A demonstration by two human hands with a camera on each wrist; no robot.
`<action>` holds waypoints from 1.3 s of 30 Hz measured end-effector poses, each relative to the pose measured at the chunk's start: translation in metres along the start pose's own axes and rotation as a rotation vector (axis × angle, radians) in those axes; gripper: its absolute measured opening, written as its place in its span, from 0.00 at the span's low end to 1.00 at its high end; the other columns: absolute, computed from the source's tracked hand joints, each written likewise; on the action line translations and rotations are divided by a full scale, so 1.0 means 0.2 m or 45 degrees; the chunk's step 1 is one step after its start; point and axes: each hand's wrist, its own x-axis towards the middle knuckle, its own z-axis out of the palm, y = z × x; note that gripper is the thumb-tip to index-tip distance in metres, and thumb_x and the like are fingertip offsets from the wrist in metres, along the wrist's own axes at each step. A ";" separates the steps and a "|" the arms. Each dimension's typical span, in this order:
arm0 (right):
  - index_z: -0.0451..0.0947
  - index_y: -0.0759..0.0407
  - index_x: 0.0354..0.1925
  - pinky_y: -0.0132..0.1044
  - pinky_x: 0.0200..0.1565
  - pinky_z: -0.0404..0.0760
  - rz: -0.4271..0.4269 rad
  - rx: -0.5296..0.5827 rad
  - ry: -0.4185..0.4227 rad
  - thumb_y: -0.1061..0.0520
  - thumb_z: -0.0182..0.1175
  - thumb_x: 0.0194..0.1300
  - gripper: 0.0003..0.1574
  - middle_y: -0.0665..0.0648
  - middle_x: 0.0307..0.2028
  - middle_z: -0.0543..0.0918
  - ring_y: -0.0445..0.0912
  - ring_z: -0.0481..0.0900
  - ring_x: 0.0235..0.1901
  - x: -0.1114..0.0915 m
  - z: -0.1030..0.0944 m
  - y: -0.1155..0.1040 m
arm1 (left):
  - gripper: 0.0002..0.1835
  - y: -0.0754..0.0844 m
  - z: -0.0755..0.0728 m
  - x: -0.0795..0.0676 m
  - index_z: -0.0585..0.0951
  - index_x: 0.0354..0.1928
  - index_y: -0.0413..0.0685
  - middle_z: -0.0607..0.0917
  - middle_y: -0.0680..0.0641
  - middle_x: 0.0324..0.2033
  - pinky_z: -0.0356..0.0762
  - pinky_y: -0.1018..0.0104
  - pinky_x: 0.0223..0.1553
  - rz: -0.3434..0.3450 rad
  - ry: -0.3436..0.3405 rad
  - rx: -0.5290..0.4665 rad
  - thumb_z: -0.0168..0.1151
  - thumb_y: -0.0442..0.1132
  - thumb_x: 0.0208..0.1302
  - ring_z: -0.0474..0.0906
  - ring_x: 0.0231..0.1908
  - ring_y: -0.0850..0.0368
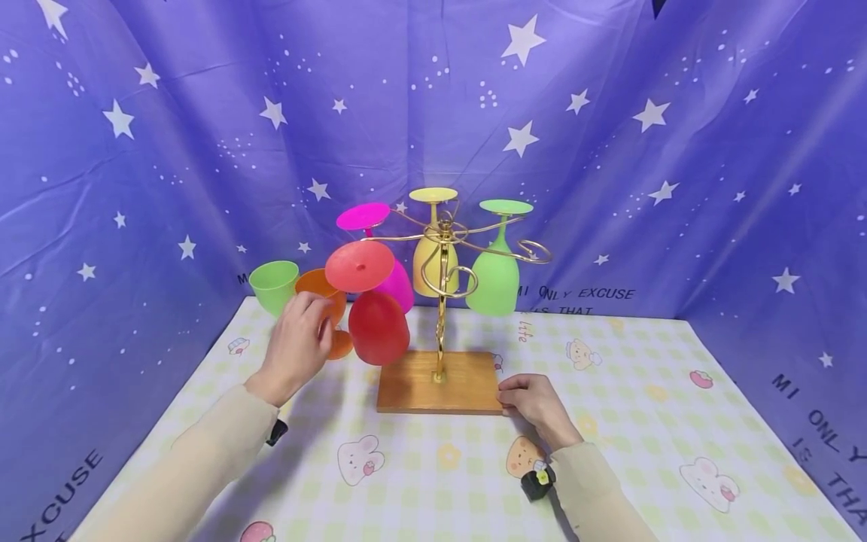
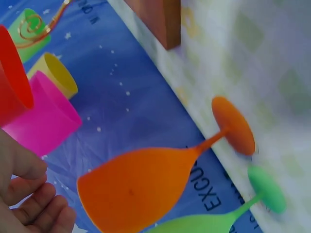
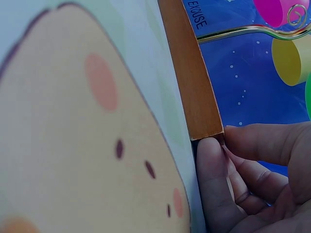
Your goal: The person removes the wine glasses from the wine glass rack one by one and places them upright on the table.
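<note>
Gold metal goblet rack (image 1: 442, 324): stands upright near the middle of the table, its twisted pole rising from a flat rectangular wooden base (image 1: 409, 388) and its curled arms spreading at the top.
Red goblet (image 1: 379, 331): hangs bowl down and tilted at the rack's front left, foot uppermost.
Magenta goblet (image 1: 401, 284): hangs bowl down just behind the red one.
Yellow goblet (image 1: 426, 269): hangs bowl down at the back, behind the pole.
Light green goblet (image 1: 494, 286): hangs bowl down on the right side.
Left hand (image 1: 298, 339): fingers loosely bent, just beside the standing orange goblet (image 2: 141, 184); whether they touch it, I cannot tell from here.
Right hand (image 1: 535, 403): pinches the near right corner of the wooden base between thumb and fingers.
Standing goblets: the orange one is upright on its foot to the left of the rack, with a second green goblet (image 1: 273, 287) upright beyond it.
Tablecloth (image 1: 623, 399): pale green and white check, printed with cartoon animals.
Curtain (image 1: 433, 128): blue-violet fabric with white stars, hanging behind and at both sides.
</note>
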 end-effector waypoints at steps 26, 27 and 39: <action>0.80 0.70 0.38 0.37 0.32 0.83 -0.014 -0.015 0.000 0.68 0.61 0.58 0.08 0.60 0.32 0.81 0.44 0.81 0.26 0.00 0.00 0.00 | 0.06 0.21 0.15 -0.24 0.78 0.27 0.42 0.78 0.43 0.27 0.79 0.60 0.31 -0.409 -0.307 -0.299 0.66 0.26 0.50 0.79 0.28 0.50; 0.80 0.70 0.38 0.37 0.32 0.83 -0.014 -0.013 -0.001 0.68 0.61 0.58 0.08 0.60 0.32 0.81 0.45 0.81 0.26 0.00 0.00 0.00 | 0.06 0.21 0.16 -0.25 0.78 0.27 0.42 0.78 0.43 0.28 0.79 0.60 0.31 -0.430 -0.312 -0.299 0.67 0.26 0.50 0.80 0.28 0.50; 0.80 0.70 0.38 0.36 0.32 0.83 0.001 -0.016 -0.001 0.68 0.61 0.58 0.07 0.60 0.32 0.81 0.44 0.80 0.26 -0.01 0.00 -0.01 | 0.05 0.24 0.24 -0.27 0.81 0.32 0.36 0.84 0.41 0.30 0.80 0.59 0.30 -0.553 -0.367 -0.351 0.65 0.28 0.50 0.82 0.26 0.53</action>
